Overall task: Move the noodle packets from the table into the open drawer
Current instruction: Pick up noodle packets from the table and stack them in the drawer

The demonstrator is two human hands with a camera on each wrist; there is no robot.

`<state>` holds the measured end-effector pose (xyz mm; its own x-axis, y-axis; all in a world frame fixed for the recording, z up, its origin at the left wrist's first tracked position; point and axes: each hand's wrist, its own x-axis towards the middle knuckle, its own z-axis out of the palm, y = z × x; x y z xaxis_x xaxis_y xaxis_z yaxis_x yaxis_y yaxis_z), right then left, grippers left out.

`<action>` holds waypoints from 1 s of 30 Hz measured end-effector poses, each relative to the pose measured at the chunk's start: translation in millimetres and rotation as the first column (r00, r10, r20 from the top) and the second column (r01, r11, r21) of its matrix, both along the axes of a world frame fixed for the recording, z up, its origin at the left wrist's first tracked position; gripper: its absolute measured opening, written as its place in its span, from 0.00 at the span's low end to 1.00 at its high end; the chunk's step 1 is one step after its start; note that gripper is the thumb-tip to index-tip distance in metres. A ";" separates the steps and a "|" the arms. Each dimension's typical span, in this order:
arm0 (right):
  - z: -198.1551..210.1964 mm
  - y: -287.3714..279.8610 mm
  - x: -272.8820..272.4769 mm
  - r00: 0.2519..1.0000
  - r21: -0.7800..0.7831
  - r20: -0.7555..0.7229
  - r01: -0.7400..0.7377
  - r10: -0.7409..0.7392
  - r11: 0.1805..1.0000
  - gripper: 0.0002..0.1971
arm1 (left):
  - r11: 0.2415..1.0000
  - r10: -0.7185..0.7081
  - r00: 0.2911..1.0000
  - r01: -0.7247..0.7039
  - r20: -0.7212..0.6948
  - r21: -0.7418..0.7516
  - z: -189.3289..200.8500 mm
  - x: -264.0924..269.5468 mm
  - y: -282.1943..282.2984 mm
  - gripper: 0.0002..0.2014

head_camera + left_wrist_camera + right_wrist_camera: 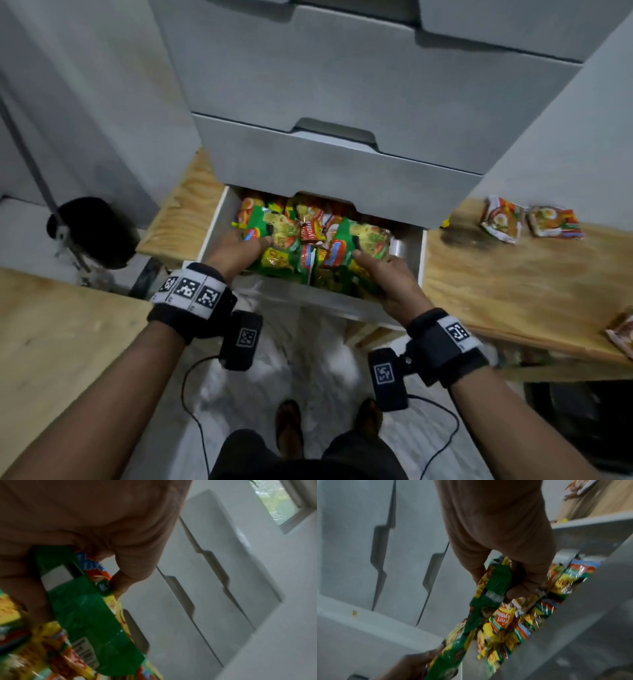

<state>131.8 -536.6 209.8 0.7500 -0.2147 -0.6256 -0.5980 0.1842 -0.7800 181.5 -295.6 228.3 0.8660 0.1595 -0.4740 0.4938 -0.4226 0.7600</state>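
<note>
The white bottom drawer (210, 228) stands pulled out, holding several green, yellow and red noodle packets (310, 255). Both hands are inside it. My left hand (260, 240) grips a green packet (265, 222) at the drawer's left; in the left wrist view thumb and fingers of the left hand (77, 597) pinch the green packet (89, 615). My right hand (363, 260) grips another green packet (364, 236) at the right; the right wrist view shows the right hand (496, 584) curled round the green packet (489, 588). Two packets (501, 219) (555, 222) lie on the wooden table (513, 287) to the right.
Another packet (623, 337) pokes in at the table's far right edge. Closed grey drawer fronts (342, 178) overhang the open drawer. Wooden surfaces (51, 335) flank it on both sides. A black round object (96, 233) sits on the floor at left. My feet (289, 428) stand below.
</note>
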 end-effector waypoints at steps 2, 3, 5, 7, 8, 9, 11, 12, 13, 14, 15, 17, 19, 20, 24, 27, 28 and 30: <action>-8.8 21.4 11.5 0.995 -0.008 -0.075 -0.068 0.067 0.998 0.26 | 0.997 0.057 0.998 -0.056 -0.009 0.049 -7.1 11.9 16.7 0.22; -11.5 30.7 17.2 0.989 -0.020 -0.109 -0.098 0.095 0.995 0.27 | 0.995 0.073 0.996 -0.069 -0.052 0.078 -8.9 17.0 22.0 0.22; -16.3 47.6 27.7 0.977 -0.039 -0.163 -0.145 0.137 0.989 0.23 | 0.991 0.072 0.993 -0.060 -0.095 0.118 -15.9 27.0 28.1 0.25; -20.5 62.1 36.7 0.966 -0.060 -0.202 -0.179 0.163 0.982 0.20 | 0.989 0.050 0.988 -0.028 -0.149 0.145 -25.4 36.5 32.1 0.29; -22.9 67.3 41.7 0.959 -0.069 -0.219 -0.198 0.178 0.978 0.21 | 0.989 0.039 0.986 -0.014 -0.165 0.150 -30.9 41.7 34.5 0.30; -27.0 71.6 47.5 0.953 -0.080 -0.235 -0.214 0.190 0.973 0.23 | 0.987 0.028 0.982 0.003 -0.188 0.161 -33.5 45.6 34.1 0.30; -32.6 78.7 56.5 0.949 -0.084 -0.251 -0.220 0.193 0.972 0.22 | 0.981 -0.009 0.975 0.051 -0.220 0.188 -41.0 52.5 33.1 0.28; -35.0 81.0 60.5 0.949 -0.077 -0.256 -0.211 0.185 0.974 0.21 | 0.975 -0.035 0.974 0.082 -0.224 0.208 -43.8 54.8 32.7 0.26; -36.9 83.5 64.1 0.948 -0.072 -0.259 -0.207 0.182 0.976 0.21 | 0.965 -0.065 0.973 0.118 -0.222 0.235 -45.7 56.5 31.2 0.25; -38.8 85.9 67.2 0.947 -0.079 -0.263 -0.214 0.187 0.974 0.21 | 0.953 -0.101 0.972 0.156 -0.212 0.259 -48.4 58.0 30.9 0.23; -41.5 87.4 69.8 0.943 -0.101 -0.267 -0.235 0.201 0.967 0.20 | 0.942 -0.119 0.969 0.180 -0.219 0.283 -56.2 62.8 31.5 0.23; -46.9 91.1 74.3 0.922 -0.178 -0.278 -0.324 0.269 0.929 0.19 | 0.903 -0.162 0.958 0.240 -0.234 0.357 -62.3 65.6 31.2 0.25; -49.7 93.4 75.0 0.888 -0.263 -0.285 -0.435 0.361 0.861 0.19 | 0.852 -0.211 0.932 0.323 -0.294 0.412 -64.5 65.7 29.9 0.24; -51.1 93.8 74.8 0.867 -0.288 -0.280 -0.486 0.412 0.825 0.19 | 0.827 -0.241 0.911 0.373 -0.334 0.420 -64.4 64.6 28.0 0.22; -56.0 92.4 73.1 0.759 -0.378 -0.343 -0.651 0.553 0.659 0.18 | 0.811 -0.240 0.909 0.380 -0.340 0.445 -72.7 64.4 24.2 0.23; -59.6 91.0 73.7 0.688 -0.442 -0.418 -0.725 0.593 0.529 0.24 | 0.772 -0.191 0.920 0.356 -0.342 0.526 -79.1 61.8 23.5 0.30; -58.6 91.5 73.0 0.679 -0.461 -0.422 -0.732 0.601 0.502 0.24 | 0.753 -0.199 0.923 0.359 -0.329 0.551 -81.4 61.4 23.4 0.30; -57.9 92.0 72.3 0.662 -0.486 -0.419 -0.742 0.622 0.462 0.18 | 0.712 -0.239 0.915 0.392 -0.324 0.583 -82.3 59.9 22.3 0.25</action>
